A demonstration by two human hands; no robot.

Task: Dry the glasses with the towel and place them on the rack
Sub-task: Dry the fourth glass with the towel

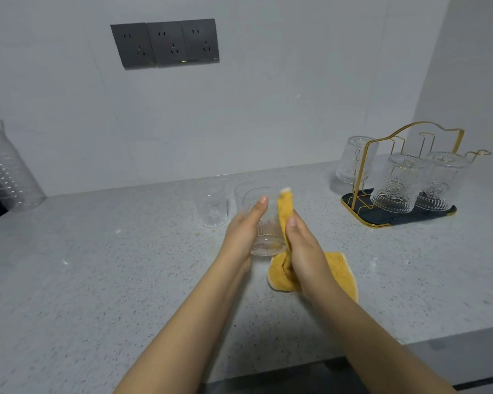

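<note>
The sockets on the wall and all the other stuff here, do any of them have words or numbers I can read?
No text here can be read.
Wall sockets: a tiny pale mark at the lower right corner, too small and blurred to read.
Glasses on the rack: only pressed patterns, no letters.
Yellow towel, the glass being dried and the countertop: no writing visible.

open counter (310, 206) toward the rack (396, 194); its near pegs seem taken by glasses (393, 186).
</note>
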